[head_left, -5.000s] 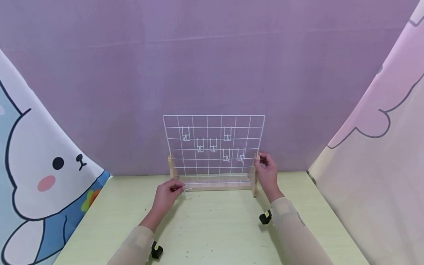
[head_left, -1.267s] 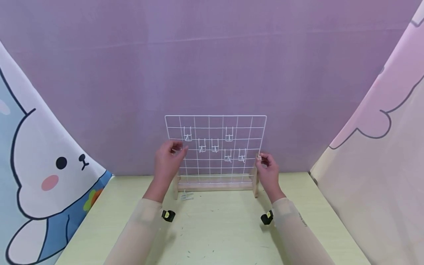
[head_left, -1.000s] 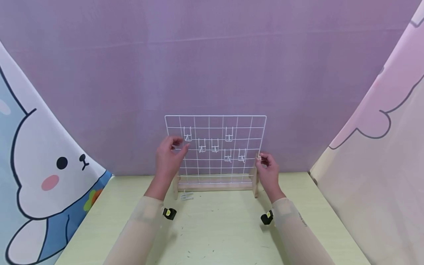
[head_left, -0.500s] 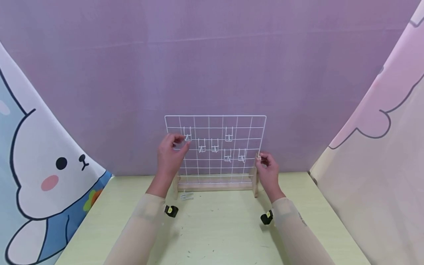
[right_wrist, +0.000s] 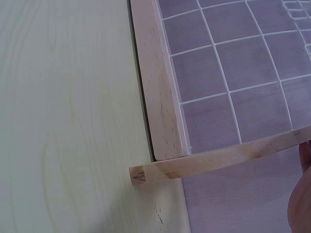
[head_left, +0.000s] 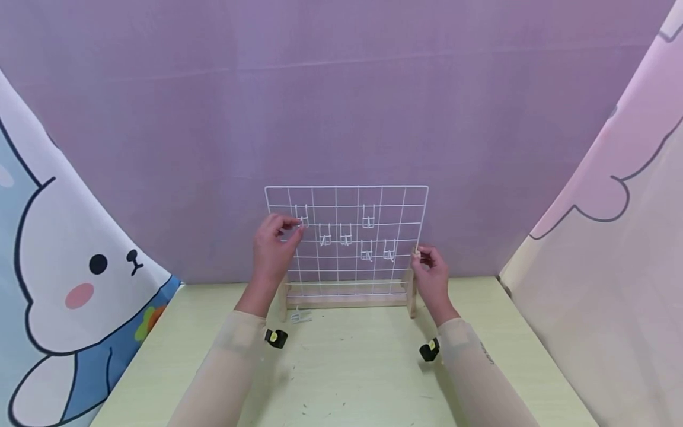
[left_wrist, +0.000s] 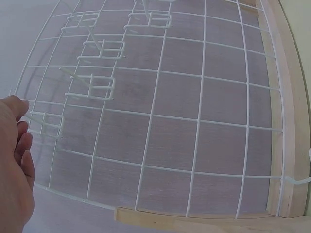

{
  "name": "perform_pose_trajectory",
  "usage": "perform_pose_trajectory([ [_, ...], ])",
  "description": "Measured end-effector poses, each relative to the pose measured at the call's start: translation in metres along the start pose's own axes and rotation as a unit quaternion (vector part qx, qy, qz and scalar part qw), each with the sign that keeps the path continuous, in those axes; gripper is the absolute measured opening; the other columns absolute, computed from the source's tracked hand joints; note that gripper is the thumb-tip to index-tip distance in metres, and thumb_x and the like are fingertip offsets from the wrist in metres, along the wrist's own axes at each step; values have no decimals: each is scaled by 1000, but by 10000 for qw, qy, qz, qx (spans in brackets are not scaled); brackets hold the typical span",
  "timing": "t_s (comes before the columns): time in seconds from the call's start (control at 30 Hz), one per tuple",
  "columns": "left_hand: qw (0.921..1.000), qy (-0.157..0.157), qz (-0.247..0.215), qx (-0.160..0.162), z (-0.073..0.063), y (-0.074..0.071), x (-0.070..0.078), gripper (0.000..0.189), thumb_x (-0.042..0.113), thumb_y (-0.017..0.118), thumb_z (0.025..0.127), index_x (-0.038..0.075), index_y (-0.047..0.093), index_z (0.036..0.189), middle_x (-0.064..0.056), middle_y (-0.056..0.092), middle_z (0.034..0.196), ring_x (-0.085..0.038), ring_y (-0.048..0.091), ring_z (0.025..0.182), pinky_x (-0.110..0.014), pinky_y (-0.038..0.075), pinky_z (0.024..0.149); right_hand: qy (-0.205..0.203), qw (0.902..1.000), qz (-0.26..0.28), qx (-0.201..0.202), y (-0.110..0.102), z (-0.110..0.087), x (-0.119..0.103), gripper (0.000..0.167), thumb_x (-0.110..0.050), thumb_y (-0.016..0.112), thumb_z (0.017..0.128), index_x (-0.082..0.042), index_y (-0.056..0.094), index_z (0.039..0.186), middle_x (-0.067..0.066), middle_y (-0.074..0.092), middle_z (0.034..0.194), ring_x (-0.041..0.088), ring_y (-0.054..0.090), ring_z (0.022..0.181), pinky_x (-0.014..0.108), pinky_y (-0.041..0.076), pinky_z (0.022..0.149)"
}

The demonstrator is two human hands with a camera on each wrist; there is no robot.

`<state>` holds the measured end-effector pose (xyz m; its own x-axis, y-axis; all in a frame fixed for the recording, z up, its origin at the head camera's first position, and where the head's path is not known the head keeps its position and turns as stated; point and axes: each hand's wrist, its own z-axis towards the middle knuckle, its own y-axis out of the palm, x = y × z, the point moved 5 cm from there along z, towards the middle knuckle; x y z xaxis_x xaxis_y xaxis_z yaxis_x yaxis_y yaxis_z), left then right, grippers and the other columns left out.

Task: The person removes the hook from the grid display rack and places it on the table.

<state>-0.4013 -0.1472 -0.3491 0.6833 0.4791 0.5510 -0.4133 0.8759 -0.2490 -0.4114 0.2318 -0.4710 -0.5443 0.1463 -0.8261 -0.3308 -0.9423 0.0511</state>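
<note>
A white wire grid panel [head_left: 347,261] stands upright in a wooden base [head_left: 347,302], with several white wire hooks hung on it. My left hand [head_left: 274,249] is at the panel's upper left, thumb and index finger pinching the prong of the upper-left hook [left_wrist: 47,124]. Its other fingers curl loosely in front of the grid. On the far side my right hand [head_left: 433,279] grips the top of the right wooden post [head_left: 410,290] between thumb and fingers. In the right wrist view only a bit of that hand [right_wrist: 300,204] shows beside the post.
A loose white wire hook [head_left: 301,316] lies on the pale wooden table [head_left: 368,367] in front of the base's left foot. Small dark specks are scattered over the tabletop. A purple cloth [head_left: 341,118] hangs close behind the panel, with printed cloths at both sides.
My left hand has left the loose hook by the base, which now rests on the table. It has risen to the upper-left hook and closed in on it. My right hand keeps its place.
</note>
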Motion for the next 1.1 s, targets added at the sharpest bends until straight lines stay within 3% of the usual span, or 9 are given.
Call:
perform_pose_trajectory([
  [0.23, 9999, 135, 39, -4, 2, 1, 0, 10, 3, 87, 95, 2, 79, 102, -11, 75, 102, -27, 70, 97, -34, 57, 83, -95, 10000, 17, -9, 1, 0, -1, 18, 15, 65, 99, 17, 65, 117, 34, 67, 114, 16, 62, 97, 12, 56, 81],
  [0.4, 9998, 209, 64, 12, 2, 1, 0, 7, 3, 84, 96, 2, 80, 102, -11, 76, 100, -27, 71, 94, -33, 57, 82, -125, 9999, 19, -20, 1, -1, -2, 18, 13, 66, 99, 16, 65, 116, 35, 67, 113, 23, 63, 98, 13, 56, 82],
  [0.77, 9998, 125, 115, 129, 3, 0, 0, 6, 0, 84, 95, 3, 83, 100, -10, 79, 98, -27, 73, 90, -26, 54, 81, 10, 10000, 79, -35, 0, -1, -2, 18, 13, 66, 100, 15, 65, 117, 34, 67, 114, 20, 62, 99, 13, 57, 82],
  [1.1, 9993, 246, 156, 234, 7, -4, 3, 6, -2, 85, 95, 3, 84, 99, -11, 80, 96, -27, 73, 88, -16, 52, 82, 43, 10000, 24, -34, 0, -1, -3, 20, 13, 66, 99, 17, 65, 118, 33, 67, 114, 22, 63, 100, 14, 57, 82],
])
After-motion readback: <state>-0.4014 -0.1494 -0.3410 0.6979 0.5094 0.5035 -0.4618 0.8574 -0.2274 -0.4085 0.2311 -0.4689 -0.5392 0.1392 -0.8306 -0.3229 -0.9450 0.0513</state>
